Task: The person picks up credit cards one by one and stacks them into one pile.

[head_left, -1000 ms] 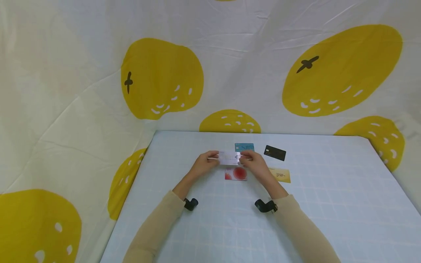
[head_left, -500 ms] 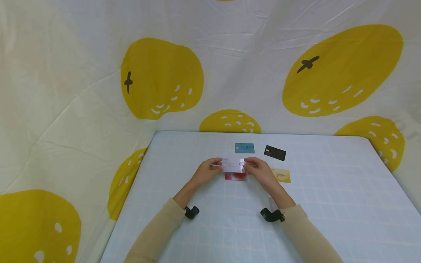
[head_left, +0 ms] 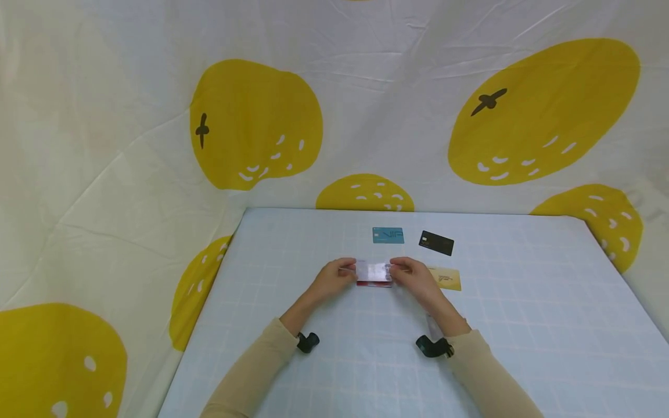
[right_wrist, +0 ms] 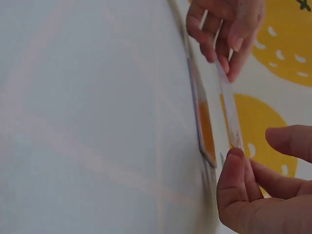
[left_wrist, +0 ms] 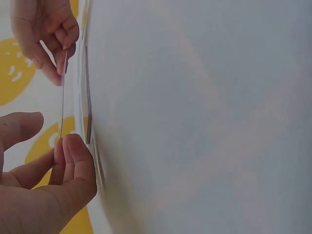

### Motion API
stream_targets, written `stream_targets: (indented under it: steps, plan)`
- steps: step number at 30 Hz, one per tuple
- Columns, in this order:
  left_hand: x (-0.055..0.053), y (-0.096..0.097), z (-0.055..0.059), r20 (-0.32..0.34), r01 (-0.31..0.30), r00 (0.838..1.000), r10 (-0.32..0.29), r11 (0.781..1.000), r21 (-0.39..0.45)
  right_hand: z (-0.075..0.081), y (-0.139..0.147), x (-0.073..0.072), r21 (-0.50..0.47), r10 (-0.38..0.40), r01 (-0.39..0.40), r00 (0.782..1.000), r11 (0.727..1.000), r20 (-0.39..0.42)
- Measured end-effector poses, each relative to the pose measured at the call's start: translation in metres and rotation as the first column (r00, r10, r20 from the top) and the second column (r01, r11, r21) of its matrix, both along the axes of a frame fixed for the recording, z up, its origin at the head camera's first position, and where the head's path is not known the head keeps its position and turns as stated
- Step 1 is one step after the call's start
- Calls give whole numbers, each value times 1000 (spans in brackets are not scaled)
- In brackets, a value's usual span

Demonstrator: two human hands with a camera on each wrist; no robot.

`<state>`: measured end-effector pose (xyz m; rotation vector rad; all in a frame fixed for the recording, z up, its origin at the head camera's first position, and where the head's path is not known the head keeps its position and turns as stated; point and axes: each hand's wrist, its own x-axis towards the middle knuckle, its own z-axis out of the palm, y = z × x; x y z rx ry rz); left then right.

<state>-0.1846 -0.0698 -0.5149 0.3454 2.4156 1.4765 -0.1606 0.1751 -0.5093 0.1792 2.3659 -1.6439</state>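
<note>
A pale, shiny card [head_left: 373,271] is stretched between my two hands. My left hand [head_left: 333,278] pinches its left end with thumb and fingertips, and my right hand [head_left: 417,278] pinches the right end. Seen edge-on in the left wrist view, the thin card [left_wrist: 62,105] stands apart from the table. Below it lies a red and white card [head_left: 373,284], mostly covered in the head view. The right wrist view shows this lower card [right_wrist: 204,117] flat on the cloth, with a gap between it and the held card.
A blue VIP card [head_left: 388,235] and a black card [head_left: 436,243] lie behind the hands. A yellow card [head_left: 446,278] is right of my right hand. Something clear [head_left: 433,326] shows beside the right wrist. The table [head_left: 355,360] has a pale checked cloth.
Both hands have brought the pale card toward me and slightly right, from beside the blue card to over the red card. The blue card is fully uncovered now.
</note>
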Motion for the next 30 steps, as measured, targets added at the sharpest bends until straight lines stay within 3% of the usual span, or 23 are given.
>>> stream_targets:
  steps: [5, 13, 30]
  plan:
    - [1, 3, -2, 2, 11, 1000, -11, 1000, -10, -8, 2, -1, -20, -9, 9, 1000, 1000, 23]
    - [-3, 6, -7, 3, 21, 1000, -21, 994, -109, -12, 1, -1, -11, -2, 2, 1000, 1000, 25]
    - [-3, 10, -7, 8, 32, 999, -31, 981, -193, -19, 0, -1, 91, 17, -16, 1000, 996, -9]
